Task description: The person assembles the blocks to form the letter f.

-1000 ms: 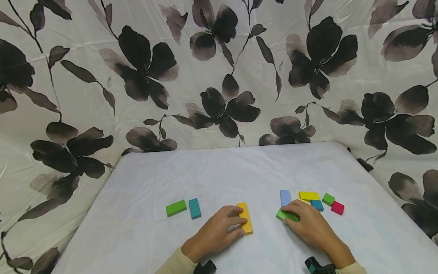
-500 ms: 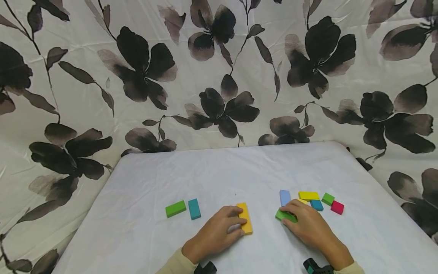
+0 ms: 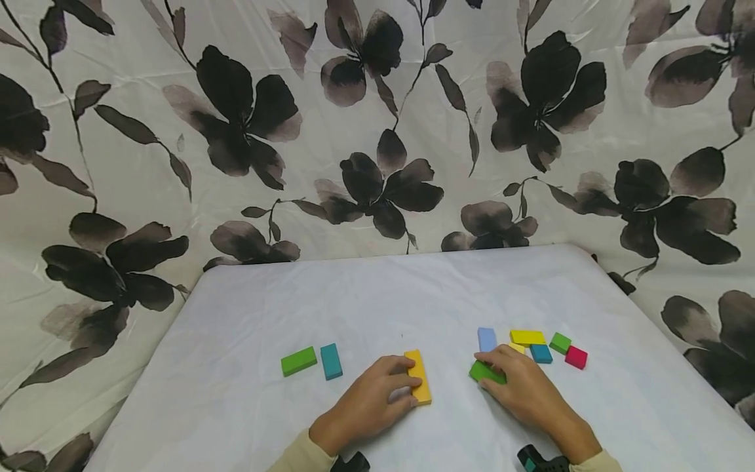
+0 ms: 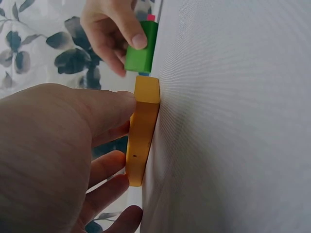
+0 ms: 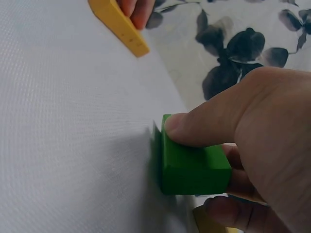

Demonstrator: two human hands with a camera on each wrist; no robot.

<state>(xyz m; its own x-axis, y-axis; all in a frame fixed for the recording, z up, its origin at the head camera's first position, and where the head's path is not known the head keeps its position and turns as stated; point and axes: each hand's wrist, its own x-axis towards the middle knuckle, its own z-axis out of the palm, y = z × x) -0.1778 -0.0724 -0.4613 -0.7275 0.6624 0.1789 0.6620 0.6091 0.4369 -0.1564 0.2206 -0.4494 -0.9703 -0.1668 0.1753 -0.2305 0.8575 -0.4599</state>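
In the head view my left hand (image 3: 377,400) grips an orange-yellow block (image 3: 420,380) lying lengthwise away from me, fingers over its left side and thumb at its near end. The left wrist view shows the thumb on one end of this orange-yellow block (image 4: 142,131). To the right, my right hand (image 3: 525,383) pinches a green block (image 3: 487,373). Seen from the right wrist, the thumb presses on the green block (image 5: 194,167), with fingers behind it, and a shadow falls on the cloth beside it. A light blue block (image 3: 487,339) lies just beyond the right hand.
Behind the right hand lie a yellow block (image 3: 527,337), a blue block (image 3: 541,354), a small green block (image 3: 560,343) and a red block (image 3: 576,357). Another green block (image 3: 299,361) and a teal block (image 3: 331,362) rest at left. Floral cloth (image 3: 366,131) hangs behind the white table (image 3: 366,295).
The head view has shifted slightly, so everything sits a little further left in it. The right hand and its green block have inched left; the left hand keeps its grip.
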